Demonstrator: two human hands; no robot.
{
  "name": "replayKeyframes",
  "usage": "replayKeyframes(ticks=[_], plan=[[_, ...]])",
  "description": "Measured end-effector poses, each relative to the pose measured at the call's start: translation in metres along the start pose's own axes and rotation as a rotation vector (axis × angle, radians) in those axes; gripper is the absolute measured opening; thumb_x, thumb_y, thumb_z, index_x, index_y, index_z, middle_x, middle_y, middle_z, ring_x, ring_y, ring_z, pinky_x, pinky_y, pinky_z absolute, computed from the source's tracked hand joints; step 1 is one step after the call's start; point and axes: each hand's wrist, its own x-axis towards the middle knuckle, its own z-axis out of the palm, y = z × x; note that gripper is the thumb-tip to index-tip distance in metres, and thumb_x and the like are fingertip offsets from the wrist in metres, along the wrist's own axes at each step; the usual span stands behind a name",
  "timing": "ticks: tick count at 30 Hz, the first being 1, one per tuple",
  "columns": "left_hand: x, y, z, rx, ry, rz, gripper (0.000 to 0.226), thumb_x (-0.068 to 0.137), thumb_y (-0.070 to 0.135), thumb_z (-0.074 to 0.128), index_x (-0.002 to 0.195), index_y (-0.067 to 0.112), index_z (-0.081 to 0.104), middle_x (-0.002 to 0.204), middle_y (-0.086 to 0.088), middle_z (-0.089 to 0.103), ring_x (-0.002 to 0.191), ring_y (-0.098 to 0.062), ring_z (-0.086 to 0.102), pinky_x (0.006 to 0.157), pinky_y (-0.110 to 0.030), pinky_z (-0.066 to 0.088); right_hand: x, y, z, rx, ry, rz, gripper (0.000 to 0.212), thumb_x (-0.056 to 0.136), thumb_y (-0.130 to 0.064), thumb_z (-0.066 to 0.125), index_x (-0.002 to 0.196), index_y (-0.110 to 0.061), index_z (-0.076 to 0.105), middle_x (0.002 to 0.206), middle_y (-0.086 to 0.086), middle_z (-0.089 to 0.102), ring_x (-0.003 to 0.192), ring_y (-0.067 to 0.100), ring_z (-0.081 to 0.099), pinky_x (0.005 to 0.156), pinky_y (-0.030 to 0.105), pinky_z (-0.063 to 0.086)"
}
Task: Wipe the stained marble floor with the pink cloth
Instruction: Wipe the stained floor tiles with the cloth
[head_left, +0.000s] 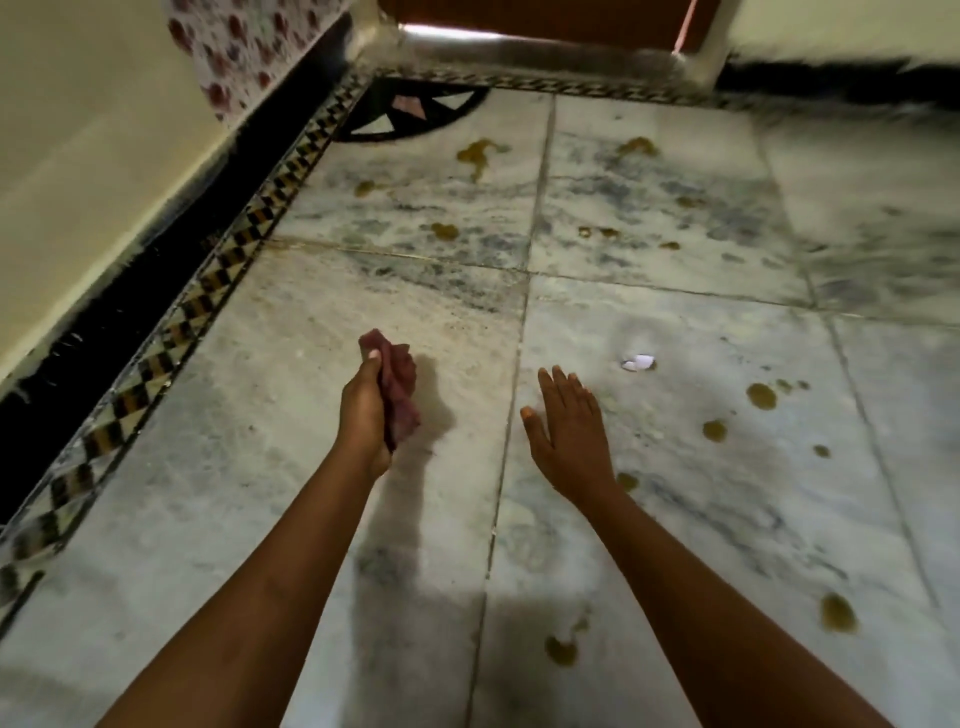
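My left hand (363, 410) is shut on the crumpled pink cloth (397, 387), held above the marble floor (234, 467) near the middle of the view. My right hand (569, 423) is flat with fingers apart and holds nothing, hovering over the tile to the right of the joint. Brownish-yellow stains dot the floor: a cluster far ahead (478, 153), one blob at the right (761, 396), and more near my right forearm (837, 613) and between my arms (561, 649).
A small white scrap (639, 362) lies on the floor ahead of my right hand. A patterned border strip (171, 332) and black skirting run along the cream wall on the left. A doorway threshold (519, 47) lies at the far end, a flowered cloth (244, 47) hangs at upper left.
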Motion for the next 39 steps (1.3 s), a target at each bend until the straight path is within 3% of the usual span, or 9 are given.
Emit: replayKeyframes(ticks=[4, 8, 11, 15, 19, 22, 30, 33, 39], plan=[[-0.029, -0.007, 0.027, -0.040, -0.046, -0.037, 0.035, 0.100, 0.037, 0.037, 0.108, 0.015, 0.062, 0.099, 0.001, 0.064, 0.087, -0.009, 0.061, 0.071, -0.020, 0.049, -0.064, 0.033, -0.049, -0.047, 0.017, 0.070, 0.085, 0.080, -0.060, 0.001, 0.150, -0.016, 0.017, 0.158, 0.005, 0.012, 0.147, 0.018, 0.003, 0.114, 0.026, -0.005], [-0.054, -0.024, 0.073, 0.050, -0.135, -0.081, 0.033, 0.099, 0.037, 0.037, 0.094, 0.018, 0.064, 0.081, 0.006, 0.067, 0.080, -0.009, 0.060, 0.050, -0.016, 0.047, -0.115, 0.076, -0.084, -0.148, 0.037, 0.140, 0.087, 0.080, -0.063, -0.003, 0.150, -0.014, 0.015, 0.158, 0.007, 0.011, 0.147, 0.020, 0.004, 0.113, 0.026, -0.008], [-0.075, -0.038, 0.108, 0.132, -0.205, -0.118, 0.033, 0.099, 0.037, 0.038, 0.092, 0.017, 0.063, 0.089, 0.004, 0.064, 0.078, -0.006, 0.062, 0.058, -0.019, 0.047, -0.137, 0.109, -0.106, -0.222, 0.031, 0.180, 0.098, 0.076, -0.071, -0.013, 0.150, -0.013, 0.013, 0.158, 0.010, 0.011, 0.147, 0.023, 0.006, 0.113, 0.030, -0.007], [-0.089, -0.050, 0.134, 0.365, -0.225, -0.084, 0.034, 0.099, 0.036, 0.040, 0.096, 0.013, 0.066, 0.084, 0.003, 0.067, 0.070, -0.007, 0.063, 0.059, -0.022, 0.048, -0.147, 0.128, -0.115, -0.232, 0.044, 0.318, 0.096, 0.070, -0.058, -0.013, 0.151, -0.011, 0.009, 0.159, 0.012, 0.008, 0.147, 0.023, 0.004, 0.117, 0.034, -0.004], [-0.077, -0.063, 0.151, 0.610, -0.158, 0.051, 0.031, 0.095, 0.039, 0.047, 0.084, 0.019, 0.068, 0.101, -0.010, 0.068, 0.083, -0.022, 0.062, 0.071, -0.032, 0.051, -0.146, 0.146, -0.093, -0.215, 0.007, 0.303, 0.097, 0.068, -0.056, -0.016, 0.150, -0.008, 0.003, 0.159, 0.013, 0.001, 0.147, 0.024, -0.002, 0.116, 0.034, -0.007], [-0.074, -0.065, 0.158, 0.834, -0.081, 0.254, 0.039, 0.093, 0.045, 0.046, 0.086, 0.012, 0.066, 0.094, -0.015, 0.067, 0.082, -0.028, 0.062, 0.077, -0.046, 0.052, -0.148, 0.163, -0.088, -0.241, -0.056, 0.187, 0.092, 0.072, -0.055, -0.013, 0.150, -0.009, 0.003, 0.159, 0.010, -0.001, 0.147, 0.021, -0.004, 0.114, 0.030, -0.013], [-0.043, -0.079, 0.158, 0.966, -0.057, 0.419, 0.033, 0.096, 0.036, 0.044, 0.076, 0.013, 0.057, 0.074, -0.007, 0.060, 0.071, -0.023, 0.055, 0.067, -0.032, 0.043, -0.117, 0.187, -0.078, -0.259, 0.014, 0.319, 0.078, 0.084, -0.049, 0.000, 0.149, -0.005, -0.005, 0.158, 0.013, -0.007, 0.146, 0.022, -0.009, 0.116, 0.033, -0.011], [-0.022, -0.097, 0.167, 1.088, -0.015, 0.550, 0.034, 0.095, 0.038, 0.040, 0.093, 0.014, 0.064, 0.089, -0.011, 0.068, 0.084, -0.028, 0.062, 0.073, -0.037, 0.047, -0.101, 0.194, -0.071, -0.238, 0.066, 0.344, 0.079, 0.085, -0.050, 0.000, 0.149, -0.005, -0.003, 0.158, 0.013, -0.005, 0.146, 0.022, -0.009, 0.114, 0.030, -0.013], [0.039, -0.137, 0.217, 1.134, -0.101, 0.733, 0.036, 0.096, 0.036, 0.038, 0.121, 0.024, 0.062, 0.124, 0.001, 0.063, 0.112, -0.018, 0.057, 0.095, -0.024, 0.040, -0.081, 0.206, -0.044, -0.235, 0.179, 0.433, 0.074, 0.091, -0.048, 0.013, 0.150, -0.003, 0.008, 0.158, 0.015, 0.007, 0.146, 0.023, 0.004, 0.118, 0.034, -0.002]])
